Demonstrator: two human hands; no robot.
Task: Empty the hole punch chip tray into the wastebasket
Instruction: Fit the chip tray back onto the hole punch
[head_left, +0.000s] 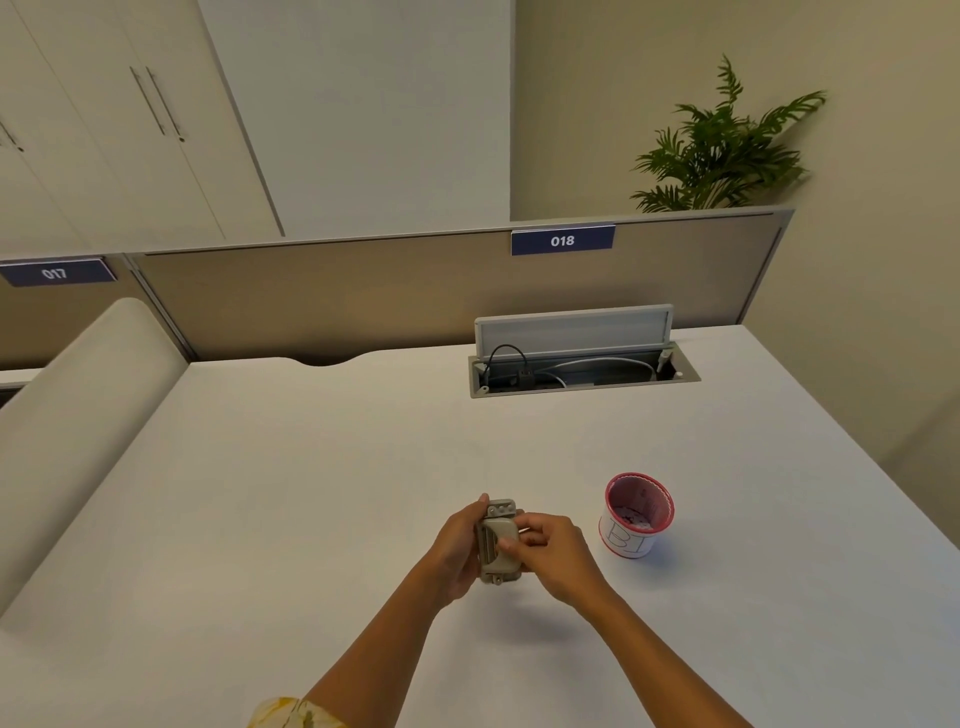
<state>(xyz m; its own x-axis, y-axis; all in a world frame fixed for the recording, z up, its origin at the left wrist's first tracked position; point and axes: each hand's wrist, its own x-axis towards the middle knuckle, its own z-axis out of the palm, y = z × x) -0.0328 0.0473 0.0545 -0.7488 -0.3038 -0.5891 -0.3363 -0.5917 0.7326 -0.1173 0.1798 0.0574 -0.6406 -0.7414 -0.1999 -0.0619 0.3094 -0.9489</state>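
A small grey hole punch (497, 540) is held above the white desk (322, 493), near its front middle. My left hand (457, 551) wraps around its left side and back. My right hand (553, 553) pinches the punch's right side with thumb and fingers; whether they touch the chip tray I cannot tell. A small paper cup with a red rim (638, 514), serving as the wastebasket, stands upright on the desk to the right of my hands. It has letters drawn on its white wall and some bits lying inside.
An open cable hatch (582, 364) with wires sits in the desk at the back right. A beige partition (363, 296) with the label 018 runs along the far edge. A padded divider (78, 415) borders the left side. A potted plant (722, 150) stands behind the partition.
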